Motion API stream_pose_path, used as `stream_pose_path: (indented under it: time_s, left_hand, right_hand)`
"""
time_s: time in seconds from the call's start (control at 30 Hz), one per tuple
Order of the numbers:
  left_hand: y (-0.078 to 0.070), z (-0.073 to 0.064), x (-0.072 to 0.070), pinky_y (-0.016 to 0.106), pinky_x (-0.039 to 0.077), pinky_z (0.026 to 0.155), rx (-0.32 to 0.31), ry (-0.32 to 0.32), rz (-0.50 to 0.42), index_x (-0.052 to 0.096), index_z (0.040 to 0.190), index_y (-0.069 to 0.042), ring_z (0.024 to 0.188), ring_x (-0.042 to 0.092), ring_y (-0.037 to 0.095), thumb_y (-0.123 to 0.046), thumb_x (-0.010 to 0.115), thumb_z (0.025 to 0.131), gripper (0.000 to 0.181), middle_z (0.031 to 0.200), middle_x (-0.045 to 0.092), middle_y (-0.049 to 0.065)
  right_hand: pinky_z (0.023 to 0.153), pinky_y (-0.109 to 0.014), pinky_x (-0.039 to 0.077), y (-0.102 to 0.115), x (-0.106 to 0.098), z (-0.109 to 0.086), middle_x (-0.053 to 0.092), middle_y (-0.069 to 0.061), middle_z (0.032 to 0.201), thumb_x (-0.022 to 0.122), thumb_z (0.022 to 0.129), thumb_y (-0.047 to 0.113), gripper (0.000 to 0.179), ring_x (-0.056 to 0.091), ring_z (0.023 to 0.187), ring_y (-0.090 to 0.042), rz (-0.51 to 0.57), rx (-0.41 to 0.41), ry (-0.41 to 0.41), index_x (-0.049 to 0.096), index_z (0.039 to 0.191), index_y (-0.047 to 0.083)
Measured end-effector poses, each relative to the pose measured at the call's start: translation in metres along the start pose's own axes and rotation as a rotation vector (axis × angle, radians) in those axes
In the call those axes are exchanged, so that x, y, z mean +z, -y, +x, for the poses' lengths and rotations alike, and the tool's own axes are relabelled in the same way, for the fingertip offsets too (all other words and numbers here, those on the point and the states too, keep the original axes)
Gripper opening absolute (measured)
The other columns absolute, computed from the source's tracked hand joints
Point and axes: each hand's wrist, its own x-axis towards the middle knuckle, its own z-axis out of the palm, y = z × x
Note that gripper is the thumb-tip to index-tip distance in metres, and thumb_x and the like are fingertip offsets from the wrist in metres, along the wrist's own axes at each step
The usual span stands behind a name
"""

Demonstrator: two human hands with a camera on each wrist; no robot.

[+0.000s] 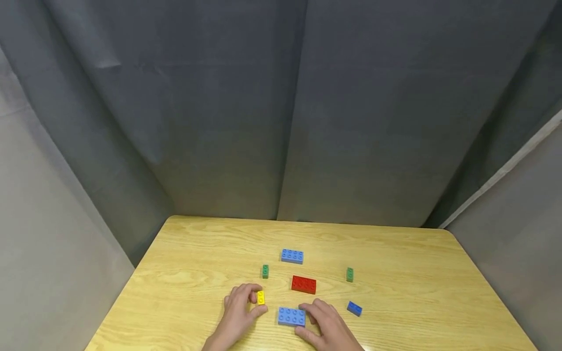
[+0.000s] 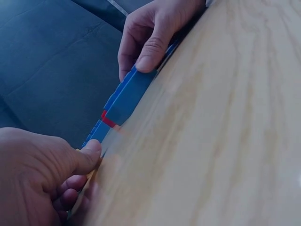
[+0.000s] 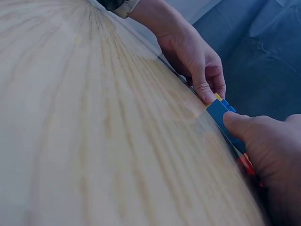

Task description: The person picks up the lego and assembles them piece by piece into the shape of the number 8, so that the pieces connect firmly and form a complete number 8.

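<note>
Between thumb and index finger, my left hand (image 1: 239, 309) pinches a small yellow toy brick (image 1: 261, 298) near the front of the table. To its right lies a light blue eight-stud brick (image 1: 291, 317). My right hand (image 1: 328, 325) grips this blue brick at its right end, thumb on the near side and fingers on the far side. The right wrist view has the blue brick (image 3: 222, 117) under the right thumb, with the yellow brick (image 3: 217, 96) at the left hand's fingertips beyond. In the left wrist view the left thumb mostly hides the yellow brick.
A red brick (image 1: 304, 284) lies just beyond the blue one, and another light blue brick (image 1: 292, 256) farther back. Small green bricks stand at left (image 1: 265, 271) and right (image 1: 350, 274). A darker blue brick (image 1: 354, 308) is right of the right hand. Grey curtains (image 1: 228, 122) surround the table.
</note>
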Motion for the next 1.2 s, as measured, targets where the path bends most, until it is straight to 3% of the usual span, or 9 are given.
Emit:
stream_pose_path:
  time_s: [0.5,0.9,1.2]
  left_hand:
    - [-0.008,-0.005,0.000,0.032,0.024,0.076,0.013,-0.005,-0.013,0.066,0.116,-0.017,0.084,0.042,0.010,-0.029,0.078,0.079,0.040,0.086,0.052,-0.011]
    - [-0.015,-0.007,0.002,0.029,0.028,0.077,0.101,-0.026,0.004,0.066,0.115,-0.020,0.086,0.046,0.007,-0.031,0.078,0.081,0.038,0.089,0.054,-0.015]
    - [-0.023,-0.010,0.002,0.027,0.028,0.077,0.134,0.019,-0.020,0.065,0.119,-0.021,0.089,0.044,0.006,-0.036,0.075,0.082,0.041,0.092,0.053,-0.014]
  right_hand:
    - [0.061,-0.019,0.030,-0.003,0.001,0.000,0.041,0.017,0.078,0.062,0.090,0.053,0.043,0.037,0.068,0.002,0.026,-0.035,-0.040,0.067,0.117,0.020]
    - [0.062,-0.019,0.031,-0.002,0.000,-0.001,0.042,0.017,0.079,0.060,0.091,0.053,0.041,0.038,0.068,0.001,0.011,-0.021,-0.033,0.066,0.117,0.022]
    - [0.061,-0.018,0.031,-0.004,0.003,-0.001,0.041,0.018,0.078,0.061,0.091,0.052,0.039,0.037,0.068,0.002,-0.003,-0.033,-0.063,0.067,0.117,0.023]
